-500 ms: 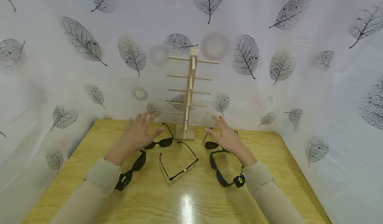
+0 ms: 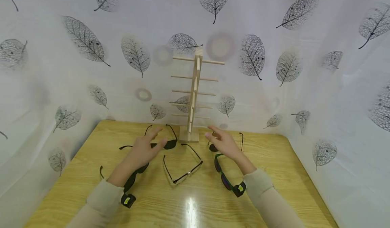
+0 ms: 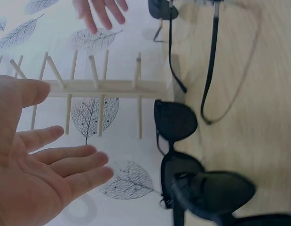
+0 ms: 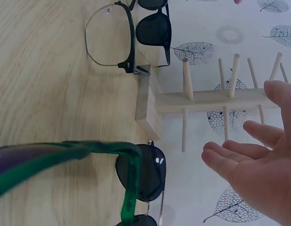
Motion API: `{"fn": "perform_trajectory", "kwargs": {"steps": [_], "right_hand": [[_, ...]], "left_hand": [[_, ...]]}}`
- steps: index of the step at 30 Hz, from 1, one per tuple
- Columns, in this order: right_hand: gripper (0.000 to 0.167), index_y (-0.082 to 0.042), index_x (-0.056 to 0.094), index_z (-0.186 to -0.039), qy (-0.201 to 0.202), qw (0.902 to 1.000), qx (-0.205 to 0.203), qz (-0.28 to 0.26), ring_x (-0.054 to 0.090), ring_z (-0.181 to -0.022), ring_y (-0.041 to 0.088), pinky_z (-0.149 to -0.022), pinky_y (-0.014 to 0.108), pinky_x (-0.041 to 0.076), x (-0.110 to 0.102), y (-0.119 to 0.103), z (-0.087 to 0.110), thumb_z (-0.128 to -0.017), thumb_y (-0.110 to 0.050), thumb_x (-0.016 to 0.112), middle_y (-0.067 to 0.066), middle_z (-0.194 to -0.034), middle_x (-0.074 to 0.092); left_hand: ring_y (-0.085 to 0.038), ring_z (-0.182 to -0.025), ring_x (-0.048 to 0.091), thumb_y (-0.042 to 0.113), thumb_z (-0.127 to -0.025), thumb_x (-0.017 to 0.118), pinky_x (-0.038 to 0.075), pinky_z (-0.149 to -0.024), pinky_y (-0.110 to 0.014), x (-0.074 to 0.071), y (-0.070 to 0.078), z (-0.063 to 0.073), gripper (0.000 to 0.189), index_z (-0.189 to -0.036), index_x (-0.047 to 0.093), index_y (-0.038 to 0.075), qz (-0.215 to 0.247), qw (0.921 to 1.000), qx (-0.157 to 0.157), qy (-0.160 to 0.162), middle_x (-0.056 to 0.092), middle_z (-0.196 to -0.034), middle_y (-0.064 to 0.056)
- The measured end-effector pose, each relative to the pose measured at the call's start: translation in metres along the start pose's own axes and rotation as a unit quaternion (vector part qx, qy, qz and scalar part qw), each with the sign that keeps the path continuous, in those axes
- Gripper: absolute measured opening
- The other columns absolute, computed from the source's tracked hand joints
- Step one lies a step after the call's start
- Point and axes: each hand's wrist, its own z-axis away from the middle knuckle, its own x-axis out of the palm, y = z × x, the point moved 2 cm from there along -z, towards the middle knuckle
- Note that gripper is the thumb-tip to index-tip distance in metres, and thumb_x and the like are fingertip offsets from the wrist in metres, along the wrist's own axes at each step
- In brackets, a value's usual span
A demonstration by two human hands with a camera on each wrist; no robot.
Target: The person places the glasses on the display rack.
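Observation:
My left hand (image 2: 141, 152) is above the dark sunglasses (image 2: 170, 144) at the back left, its fingers extended and holding nothing; it hides part of them. In the left wrist view, the palm and the loosely spread fingers (image 3: 77, 162) show with nothing between them. Over the round-lensed sunglasses (image 4: 147, 172) at the back right, my right hand (image 2: 226, 144) hovers with relaxed fingers, also holding nothing. Between the hands stands a wooden display rack (image 2: 195, 86) with several pairs of thin pegs, bearing no glasses.
Clear-lensed glasses (image 2: 182, 177) with black temples lie mid-table, before the rack's base. Green-framed sunglasses (image 2: 226, 180) lie under the right forearm. Another black pair (image 2: 129, 182) is partly covered by the left wrist. A leaf-patterned curtain (image 2: 164, 4) surrounds the wooden table (image 2: 161, 207).
Both hands have come down and nearer to the glasses, and their fingers are less spread. More of the back-left sunglasses' temples shows. No glasses have visibly moved.

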Motion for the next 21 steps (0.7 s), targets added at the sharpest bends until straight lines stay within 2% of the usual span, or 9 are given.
{"fn": "perform_trajectory", "kwargs": {"steps": [1, 4, 6, 10, 15, 21], "right_hand": [[0.064, -0.018, 0.048, -0.160, 0.003, 1.0000, 0.002, -0.008, 0.062, -0.134, 0.038, -0.109, 0.058, 0.053, 0.001, 0.001, 0.000, -0.107, -0.054, 0.054, 0.017, -0.148, 0.063], [0.055, -0.013, 0.057, -0.152, 0.008, 0.9996, 0.004, -0.026, 0.064, -0.132, 0.036, -0.108, 0.056, 0.053, 0.006, 0.004, 0.002, -0.109, -0.047, 0.056, 0.014, -0.145, 0.066], [0.049, -0.011, 0.062, -0.147, 0.008, 0.9994, 0.002, -0.034, 0.065, -0.132, 0.035, -0.109, 0.054, 0.053, 0.010, 0.008, 0.002, -0.109, -0.041, 0.057, 0.013, -0.143, 0.068], [0.043, -0.009, 0.065, -0.143, -0.007, 0.9988, 0.000, -0.048, 0.067, -0.127, 0.034, -0.106, 0.052, 0.055, 0.017, 0.013, 0.001, -0.109, -0.033, 0.060, 0.014, -0.139, 0.070], [0.039, -0.006, 0.066, -0.141, -0.036, 0.9976, -0.005, -0.059, 0.068, -0.124, 0.034, -0.102, 0.049, 0.058, 0.025, 0.018, -0.001, -0.108, -0.027, 0.061, 0.018, -0.139, 0.069], [0.040, -0.005, 0.064, -0.143, -0.072, 0.9950, -0.001, -0.069, 0.067, -0.123, 0.034, -0.097, 0.046, 0.059, 0.033, 0.017, 0.000, -0.108, -0.023, 0.061, 0.022, -0.140, 0.066]], "left_hand": [[-0.046, -0.115, 0.071, 0.040, -0.107, 0.061, 0.056, -0.099, -0.063, 0.001, -0.001, 0.002, 0.064, -0.160, 0.044, 0.007, 0.016, 0.9999, -0.005, 0.000, 0.061, -0.141, -0.035], [-0.046, -0.126, 0.066, 0.038, -0.105, 0.066, 0.057, -0.100, -0.060, 0.006, -0.003, 0.010, 0.063, -0.158, 0.047, 0.010, 0.068, 0.9972, -0.028, -0.012, 0.065, -0.139, -0.032], [-0.043, -0.122, 0.069, 0.036, -0.104, 0.068, 0.059, -0.098, -0.056, 0.010, -0.005, 0.014, 0.062, -0.157, 0.049, 0.010, 0.095, 0.9946, -0.040, -0.011, 0.069, -0.134, -0.027], [-0.037, -0.112, 0.074, 0.030, -0.104, 0.069, 0.063, -0.090, -0.049, 0.017, -0.008, 0.022, 0.056, -0.153, 0.053, 0.008, 0.121, 0.9909, -0.057, -0.004, 0.076, -0.122, -0.019], [-0.034, -0.113, 0.074, 0.029, -0.105, 0.068, 0.062, -0.092, -0.050, 0.028, -0.011, 0.035, 0.054, -0.153, 0.053, 0.009, 0.150, 0.9842, -0.093, -0.013, 0.077, -0.121, -0.014], [-0.027, -0.104, 0.076, 0.029, -0.103, 0.072, 0.063, -0.081, -0.039, 0.040, -0.013, 0.049, 0.054, -0.151, 0.056, 0.011, 0.158, 0.9820, -0.103, -0.013, 0.078, -0.115, -0.012]]}}
